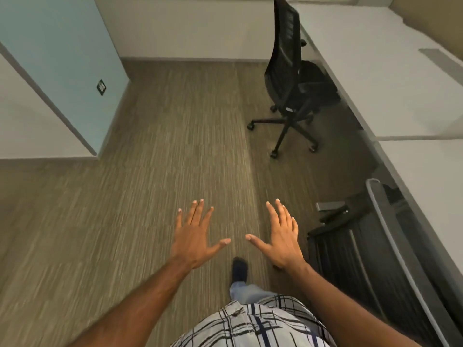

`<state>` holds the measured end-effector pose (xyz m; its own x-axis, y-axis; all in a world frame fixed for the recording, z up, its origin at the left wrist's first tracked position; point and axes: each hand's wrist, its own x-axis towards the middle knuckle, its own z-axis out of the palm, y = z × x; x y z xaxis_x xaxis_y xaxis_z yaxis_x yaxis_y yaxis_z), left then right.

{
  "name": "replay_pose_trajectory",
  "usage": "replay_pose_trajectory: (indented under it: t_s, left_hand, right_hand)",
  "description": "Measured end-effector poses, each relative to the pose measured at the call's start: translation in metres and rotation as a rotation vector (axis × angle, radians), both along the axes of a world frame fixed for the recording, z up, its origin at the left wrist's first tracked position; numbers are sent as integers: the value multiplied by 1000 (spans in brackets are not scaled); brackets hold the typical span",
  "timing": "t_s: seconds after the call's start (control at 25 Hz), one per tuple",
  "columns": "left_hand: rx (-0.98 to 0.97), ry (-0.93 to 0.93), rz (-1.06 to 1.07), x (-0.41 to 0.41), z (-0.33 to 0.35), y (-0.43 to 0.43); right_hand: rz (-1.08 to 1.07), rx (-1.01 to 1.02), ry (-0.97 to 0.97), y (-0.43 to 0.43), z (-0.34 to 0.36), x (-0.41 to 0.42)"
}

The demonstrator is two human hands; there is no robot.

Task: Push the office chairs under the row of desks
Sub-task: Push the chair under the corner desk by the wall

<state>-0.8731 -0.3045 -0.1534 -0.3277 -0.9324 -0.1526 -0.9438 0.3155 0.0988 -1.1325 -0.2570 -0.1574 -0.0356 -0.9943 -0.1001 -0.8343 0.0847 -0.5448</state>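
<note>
A black mesh office chair (pixel 290 71) stands ahead on the right, its seat tucked partly beneath the white desk row (pixel 390 91) and its wheeled base out on the carpet. Closer, at my lower right, a second dark chair (pixel 363 249) with a grey frame sits against the desk edge. My left hand (pixel 194 236) and my right hand (pixel 281 236) hover palm-down over the carpet with fingers spread, holding nothing. Both hands are well short of the far chair, and the right hand is just left of the near chair.
Striped brown carpet (pixel 162 159) fills the aisle ahead. A light blue partition (pixel 62 46) with a small black wall plate (pixel 101 87) stands on the left, beside a white surface (pixel 30 126). My foot (pixel 240 269) steps forward below the hands.
</note>
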Motion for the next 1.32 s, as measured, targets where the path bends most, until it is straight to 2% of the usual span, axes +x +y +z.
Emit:
replay_pose_trajectory:
  t_s: [0.12,0.4,0.64,0.84,1.0,1.16,1.32]
  left_hand:
    - [17,-32,16,-13,7,-74]
    - [-103,96,39,-39,29,-245]
    - [-136,300,1,-53,19,-409]
    - [-72,434,-55,-50,25,-563]
    - [-4,613,-221,-62,55,-698]
    - [-21,680,-353,-105,87,-809]
    - [-70,666,-448,-168,116,-909]
  right_hand:
    - [30,11,-28,-83,7,-5]
    - [42,-22,-37,-247,32,-24]
    - [-34,-105,-83,-400,40,-38]
    - [-106,-143,-101,-511,47,-32]
    - [-269,-276,-182,-608,67,-34]
    - [-410,-442,-256,-701,95,-59]
    - [-501,-576,-268,-791,120,-111]
